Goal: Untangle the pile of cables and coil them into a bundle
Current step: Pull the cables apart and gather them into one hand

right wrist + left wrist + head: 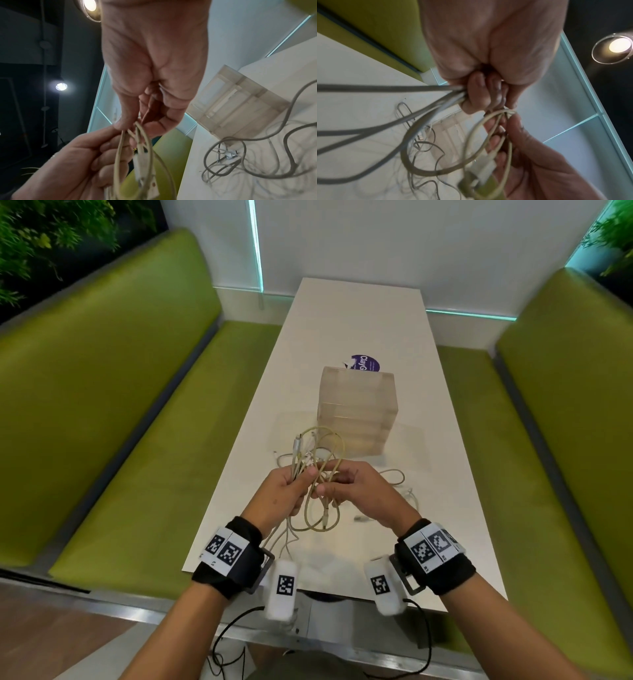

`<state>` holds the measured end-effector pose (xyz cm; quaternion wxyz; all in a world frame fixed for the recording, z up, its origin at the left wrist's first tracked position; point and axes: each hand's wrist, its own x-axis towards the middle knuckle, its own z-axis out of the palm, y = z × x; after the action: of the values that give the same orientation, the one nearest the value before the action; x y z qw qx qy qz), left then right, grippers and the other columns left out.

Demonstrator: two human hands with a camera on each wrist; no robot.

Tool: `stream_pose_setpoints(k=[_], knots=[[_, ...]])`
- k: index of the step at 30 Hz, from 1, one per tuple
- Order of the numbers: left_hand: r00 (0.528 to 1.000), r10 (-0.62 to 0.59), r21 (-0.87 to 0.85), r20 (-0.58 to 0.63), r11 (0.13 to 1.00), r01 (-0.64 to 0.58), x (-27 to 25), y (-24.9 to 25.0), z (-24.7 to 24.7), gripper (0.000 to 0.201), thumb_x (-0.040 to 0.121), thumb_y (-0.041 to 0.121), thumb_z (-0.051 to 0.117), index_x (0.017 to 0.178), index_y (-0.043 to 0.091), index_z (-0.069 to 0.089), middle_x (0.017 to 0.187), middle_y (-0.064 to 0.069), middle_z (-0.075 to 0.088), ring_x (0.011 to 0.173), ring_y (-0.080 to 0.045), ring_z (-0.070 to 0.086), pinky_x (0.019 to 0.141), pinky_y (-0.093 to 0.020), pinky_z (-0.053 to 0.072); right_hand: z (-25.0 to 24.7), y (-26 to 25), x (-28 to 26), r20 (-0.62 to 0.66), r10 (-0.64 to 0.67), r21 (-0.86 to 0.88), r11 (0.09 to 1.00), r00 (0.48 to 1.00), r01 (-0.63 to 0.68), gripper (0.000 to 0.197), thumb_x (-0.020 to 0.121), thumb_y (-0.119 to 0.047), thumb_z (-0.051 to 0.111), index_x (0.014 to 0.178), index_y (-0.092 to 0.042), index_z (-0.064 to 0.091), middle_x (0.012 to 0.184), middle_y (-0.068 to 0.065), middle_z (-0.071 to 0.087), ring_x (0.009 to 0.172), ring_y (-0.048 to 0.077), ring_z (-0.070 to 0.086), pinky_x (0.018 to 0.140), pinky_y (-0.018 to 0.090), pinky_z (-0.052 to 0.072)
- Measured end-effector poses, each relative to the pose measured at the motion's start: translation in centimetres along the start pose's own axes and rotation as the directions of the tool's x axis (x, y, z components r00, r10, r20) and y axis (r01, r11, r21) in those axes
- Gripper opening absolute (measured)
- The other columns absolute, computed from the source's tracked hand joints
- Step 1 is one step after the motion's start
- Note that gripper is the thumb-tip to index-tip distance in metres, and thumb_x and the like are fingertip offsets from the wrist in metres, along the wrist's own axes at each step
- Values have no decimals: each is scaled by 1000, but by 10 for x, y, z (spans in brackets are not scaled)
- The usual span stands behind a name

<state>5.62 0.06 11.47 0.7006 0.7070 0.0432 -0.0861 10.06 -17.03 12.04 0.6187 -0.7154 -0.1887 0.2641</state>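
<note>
A tangle of pale yellowish cables (320,448) is held up over the white table (359,313). My left hand (291,486) grips a bunch of strands, its fingers (475,94) curled round them. Close beside it, my right hand (342,486) pinches thin strands (137,128) between thumb and fingers. Loops hang below both hands (322,520), and white plug ends (145,180) dangle among them. More cable (394,474) lies loose on the table to the right, seen grey in the right wrist view (248,155).
A clear plastic box (356,409) stands just beyond the cables, with a purple sticker (366,363) behind it. A small connector (361,518) lies on the table near my right wrist. Green benches (137,405) flank the table on both sides.
</note>
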Motion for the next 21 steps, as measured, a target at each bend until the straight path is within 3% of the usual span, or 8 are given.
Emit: stream_pose_setpoints(k=[5, 9, 13, 16, 18, 20, 21], knots=[[999, 32, 64, -38, 998, -30, -3, 1, -1, 40, 93, 32, 55, 93, -8, 60, 49, 7, 29, 44, -10, 23, 42, -23, 21, 7, 7, 1, -92, 14, 41, 999, 996, -11, 33, 83, -8, 71, 115, -15, 65, 81, 4, 68, 69, 10, 58, 65, 22, 45], [978, 75, 35, -194, 997, -70, -5, -3, -14, 28, 93, 31, 55, 85, 5, 61, 48, 7, 32, 41, -9, 26, 43, -24, 24, 5, 13, -8, -180, 46, 42, 998, 983, -39, 18, 83, -7, 71, 100, -11, 67, 80, 2, 70, 69, 11, 61, 69, 25, 48], [953, 75, -166, -294, 978, -128, -8, 0, -28, 27, 99, 26, 47, 78, 11, 57, 47, 11, 28, 40, -7, 22, 40, -20, 22, 5, 22, -26, 63, 91, -76, 993, 994, -86, 9, 81, 0, 69, 88, -6, 69, 86, 6, 72, 80, 14, 65, 77, 25, 51], [945, 88, -228, -315, 959, -166, -7, 4, -34, 28, 100, 23, 45, 78, 10, 56, 47, 11, 25, 42, -7, 19, 41, -21, 18, 18, 40, -38, 232, 199, -216, 965, 952, -149, 13, 78, -4, 74, 90, -3, 69, 97, 15, 72, 91, 25, 67, 83, 28, 51], [945, 89, -244, -315, 955, -171, -7, 4, -34, 28, 100, 23, 46, 78, 10, 56, 47, 11, 25, 42, -7, 18, 41, -20, 18, 32, 54, -45, 276, 245, -288, 944, 930, -163, 14, 75, -13, 77, 87, -12, 71, 99, 5, 72, 94, 22, 67, 88, 33, 49], [946, 86, -249, -313, 954, -169, -8, 4, -33, 28, 100, 22, 46, 77, 11, 56, 47, 10, 26, 42, -7, 19, 40, -20, 19, 44, 66, -49, 253, 239, -347, 927, 937, -143, 14, 73, -17, 79, 83, -20, 71, 105, -5, 62, 96, 13, 62, 86, 24, 47], [947, 83, -250, -311, 954, -166, -9, 4, -33, 28, 100, 22, 46, 77, 11, 56, 48, 10, 25, 42, -7, 19, 40, -20, 19, 49, 70, -51, 222, 229, -366, 920, 948, -137, 15, 73, -18, 80, 81, -23, 69, 110, -3, 56, 98, 12, 60, 85, 20, 46]])
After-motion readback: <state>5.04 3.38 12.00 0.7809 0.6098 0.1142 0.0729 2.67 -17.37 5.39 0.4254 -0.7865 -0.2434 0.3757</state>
